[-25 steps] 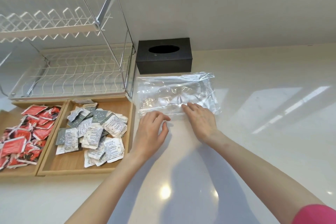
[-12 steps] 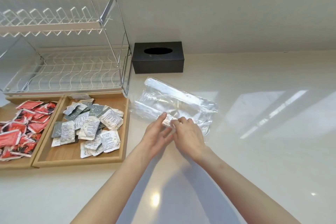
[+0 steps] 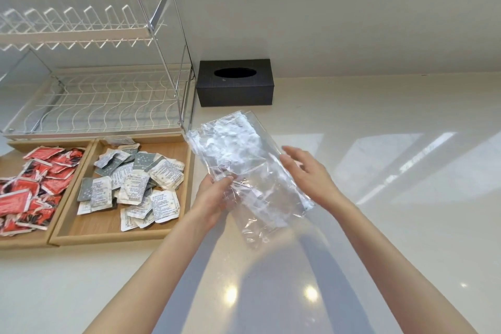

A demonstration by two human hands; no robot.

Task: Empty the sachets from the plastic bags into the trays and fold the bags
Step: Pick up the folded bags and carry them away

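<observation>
A clear, crinkled plastic bag (image 3: 238,160) hangs lifted off the white counter, running from upper left to lower right. My left hand (image 3: 214,192) pinches its near left edge. My right hand (image 3: 309,171) is beside the bag's right edge, fingers spread, touching or just off the plastic. The bag looks empty. Left of it, a wooden tray (image 3: 108,228) holds several white and grey sachets (image 3: 135,182). A second wooden tray (image 3: 27,241) at the far left holds several red sachets (image 3: 35,179).
A wire dish rack (image 3: 103,106) stands behind the trays. A black tissue box (image 3: 235,84) sits against the wall behind the bag. The white counter (image 3: 379,225) stretches to the right and toward me.
The bag lay flat on the counter under both hands; it has been gathered and raised off the counter, held by my left hand. My right hand has come away to the bag's right side.
</observation>
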